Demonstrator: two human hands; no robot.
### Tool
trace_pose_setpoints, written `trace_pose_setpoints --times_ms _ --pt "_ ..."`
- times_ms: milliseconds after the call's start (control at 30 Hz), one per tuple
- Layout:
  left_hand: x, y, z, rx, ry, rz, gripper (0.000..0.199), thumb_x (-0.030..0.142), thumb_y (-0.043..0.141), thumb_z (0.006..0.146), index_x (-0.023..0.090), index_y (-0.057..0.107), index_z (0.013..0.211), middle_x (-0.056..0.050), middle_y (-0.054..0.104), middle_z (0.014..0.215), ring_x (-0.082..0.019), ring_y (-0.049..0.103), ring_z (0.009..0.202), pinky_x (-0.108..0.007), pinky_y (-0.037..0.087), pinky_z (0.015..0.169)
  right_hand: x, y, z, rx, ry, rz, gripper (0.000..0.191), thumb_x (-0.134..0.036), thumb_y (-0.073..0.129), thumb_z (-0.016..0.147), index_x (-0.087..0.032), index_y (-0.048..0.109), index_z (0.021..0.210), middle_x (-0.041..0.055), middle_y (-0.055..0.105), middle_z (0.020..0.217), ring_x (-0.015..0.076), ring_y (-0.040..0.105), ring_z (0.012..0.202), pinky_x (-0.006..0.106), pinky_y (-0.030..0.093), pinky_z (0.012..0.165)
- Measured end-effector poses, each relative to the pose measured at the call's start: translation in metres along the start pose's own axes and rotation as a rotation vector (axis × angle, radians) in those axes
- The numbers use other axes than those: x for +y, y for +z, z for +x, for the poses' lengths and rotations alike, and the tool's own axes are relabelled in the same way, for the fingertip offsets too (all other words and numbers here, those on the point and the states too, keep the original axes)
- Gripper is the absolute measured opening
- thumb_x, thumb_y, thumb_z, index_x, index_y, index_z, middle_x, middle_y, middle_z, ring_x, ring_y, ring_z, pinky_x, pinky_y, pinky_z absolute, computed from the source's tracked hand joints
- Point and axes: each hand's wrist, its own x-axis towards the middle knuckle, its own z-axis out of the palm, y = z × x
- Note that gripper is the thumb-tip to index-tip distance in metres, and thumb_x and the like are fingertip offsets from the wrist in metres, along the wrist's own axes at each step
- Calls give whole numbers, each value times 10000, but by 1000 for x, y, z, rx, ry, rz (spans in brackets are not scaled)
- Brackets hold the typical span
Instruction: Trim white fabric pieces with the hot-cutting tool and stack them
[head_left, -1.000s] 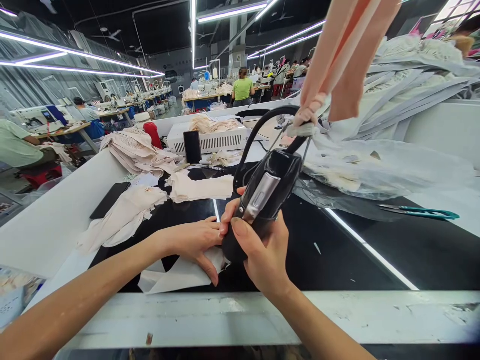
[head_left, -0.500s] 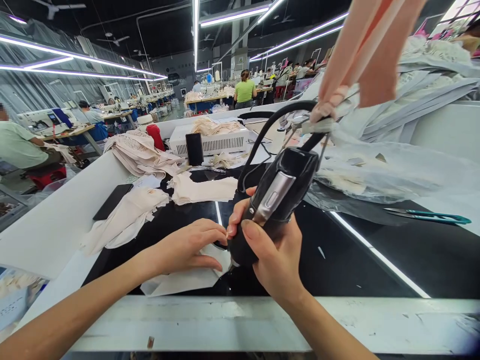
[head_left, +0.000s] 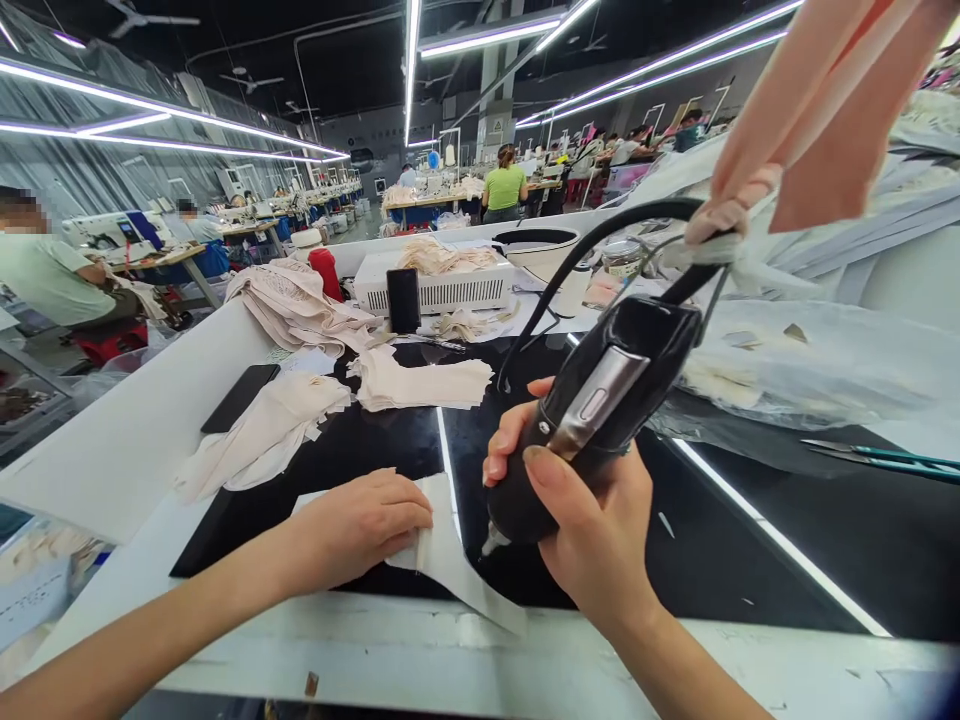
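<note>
My right hand (head_left: 592, 510) is wrapped round a black handheld power tool (head_left: 607, 390), whose metal tip points down-left, apparently just above the black tabletop (head_left: 720, 560). A thick black cable runs from its upper end, where pink cloth strips (head_left: 810, 130) are tied. Near the table's front edge, my left hand (head_left: 367, 530) lies over a pale fabric piece (head_left: 457, 570), its fingers together and bent onto a folded strip. The fabric's pointed right end reaches over the white front edge. Fingertips of my left hand are partly hidden.
Behind lie a stack of cut fabric (head_left: 424, 383), a standing phone (head_left: 404, 300) and a white vented box (head_left: 450, 288). Another phone (head_left: 240, 398) and fabric pieces (head_left: 270, 435) are at left. Green-handled snips (head_left: 885, 456) and a plastic bag (head_left: 817, 350) lie right. People sit farther off.
My right hand and the tool have moved right, away from the fabric. My left hand has drawn its fingers in, and the fabric has turned, its point now toward the lower right. The view has shifted.
</note>
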Motion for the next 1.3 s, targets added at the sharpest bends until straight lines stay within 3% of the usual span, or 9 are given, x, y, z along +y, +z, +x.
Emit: trace_pose_setpoints --times_ms 167,367,867,1100,1300 --pt "-8 3 17 85 -7 31 212 93 537 1139 164 723 1210 -107 777 1254 -202 746 1196 -313 612 1082 -4 -1 -10 -27 26 12 434 -499 941 864 -296 690 1154 -44 729 782 146 673 592 282 606 574" --pt "-26 26 37 32 122 115 175 166 566 1158 156 741 1171 -107 794 1229 -219 761 1176 -329 624 1078 -11 -2 -24 -71 34 19 429 -521 929 887 -302 692 1169 -30 714 769 150 680 601 273 601 566" --pt "-26 31 12 167 73 201 205 253 557 1189 154 732 1149 -98 784 1182 -196 768 1110 -307 653 1029 -13 -14 -13 -60 15 -32 369 -474 948 869 -310 740 1126 -25 717 756 156 698 601 263 623 567" --pt "-25 31 7 99 -7 131 224 266 560 1191 156 754 1213 -110 782 1264 -217 756 1183 -326 633 1097 -18 -18 -5 21 20 -35 422 -499 1014 766 -301 777 1054 -19 723 716 160 678 560 277 628 530" --pt "-24 34 5 109 -28 81 200 237 600 1168 144 764 1234 -117 784 1288 -244 769 1206 -353 641 1106 -20 -16 10 68 35 -87 434 -489 1039 707 -297 782 1000 -20 706 687 183 663 546 322 613 508"
